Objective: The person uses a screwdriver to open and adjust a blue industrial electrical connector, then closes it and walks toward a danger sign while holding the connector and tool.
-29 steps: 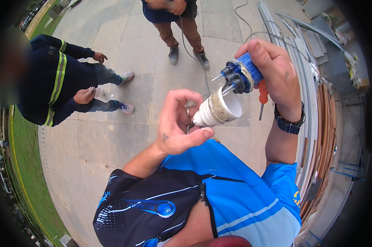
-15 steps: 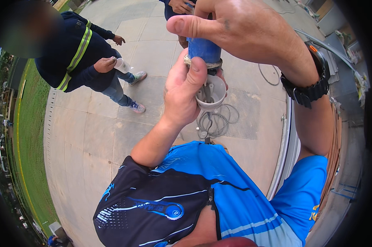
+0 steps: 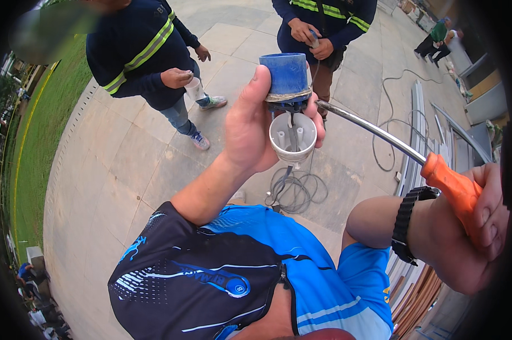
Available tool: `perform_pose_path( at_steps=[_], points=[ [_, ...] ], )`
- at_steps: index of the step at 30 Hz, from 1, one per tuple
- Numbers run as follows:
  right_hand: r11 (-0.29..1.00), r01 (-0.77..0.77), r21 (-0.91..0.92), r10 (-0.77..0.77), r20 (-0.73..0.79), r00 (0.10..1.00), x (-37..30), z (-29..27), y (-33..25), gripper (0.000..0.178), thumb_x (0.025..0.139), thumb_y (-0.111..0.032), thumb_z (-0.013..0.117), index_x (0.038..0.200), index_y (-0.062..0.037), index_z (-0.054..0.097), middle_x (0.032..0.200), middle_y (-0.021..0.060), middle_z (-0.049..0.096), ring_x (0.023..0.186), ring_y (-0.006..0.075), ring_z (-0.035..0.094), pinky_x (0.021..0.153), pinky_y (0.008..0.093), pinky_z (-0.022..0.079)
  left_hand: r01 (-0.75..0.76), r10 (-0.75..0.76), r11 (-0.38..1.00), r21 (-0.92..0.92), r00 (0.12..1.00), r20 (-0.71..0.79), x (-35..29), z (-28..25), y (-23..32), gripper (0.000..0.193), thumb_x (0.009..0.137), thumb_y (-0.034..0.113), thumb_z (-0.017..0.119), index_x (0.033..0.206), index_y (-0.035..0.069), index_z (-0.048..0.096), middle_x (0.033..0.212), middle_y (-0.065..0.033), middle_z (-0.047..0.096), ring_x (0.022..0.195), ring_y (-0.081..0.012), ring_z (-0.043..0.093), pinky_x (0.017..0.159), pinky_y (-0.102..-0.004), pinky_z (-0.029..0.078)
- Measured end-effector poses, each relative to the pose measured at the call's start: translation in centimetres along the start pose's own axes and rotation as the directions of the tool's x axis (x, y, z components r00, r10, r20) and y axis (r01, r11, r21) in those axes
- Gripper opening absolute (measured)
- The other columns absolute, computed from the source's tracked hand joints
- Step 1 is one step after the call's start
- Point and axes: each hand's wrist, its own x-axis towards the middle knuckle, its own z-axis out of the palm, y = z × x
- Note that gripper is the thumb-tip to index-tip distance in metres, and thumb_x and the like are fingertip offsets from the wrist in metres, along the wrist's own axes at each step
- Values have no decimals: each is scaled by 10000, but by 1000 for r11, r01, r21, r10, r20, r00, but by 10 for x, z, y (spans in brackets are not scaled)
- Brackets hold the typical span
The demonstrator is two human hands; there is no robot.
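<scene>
Concrete paving (image 3: 137, 153) forms the ground beneath the raised hands. Nearest, the right hand (image 3: 485, 218) is closed around the orange handle of a screwdriver (image 3: 431, 170); the metal shaft slants up and leftward, its tip just beside the left fingertips, contact not discernible. The left hand (image 3: 247, 124) is clamped on a blue connector (image 3: 285, 73) and a white cup (image 3: 293, 156): both lie between thumb and fingers, the connector above, the cup just below it with its open mouth toward the viewer and a cable visible inside. Half a second earlier, the right hand arched over the connector; it has since moved away to the right, bringing the screwdriver into view. One second earlier, connector and cup were held in separate hands. Beyond, a coil of cable (image 3: 287, 172) lies on the paving. Farther off stand two co-workers, one at left (image 3: 139, 54) holding a white container (image 3: 195, 89), one ahead (image 3: 324, 42).
</scene>
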Motion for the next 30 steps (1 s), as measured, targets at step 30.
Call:
perform_pose_path(
  at_steps=[30],
  points=[
    [954, 270, 130, -128, -640, 758, 7, 13, 82, 383, 997, -312, 445, 719, -61, 526, 697, 34, 537, 679, 160, 527, 637, 299, 452, 38, 110, 858, 513, 961, -255, 22, 15, 18, 707, 962, 648, 391, 1119, -26, 532, 840, -157, 630, 623, -245, 684, 549, -365, 582]
  ],
)
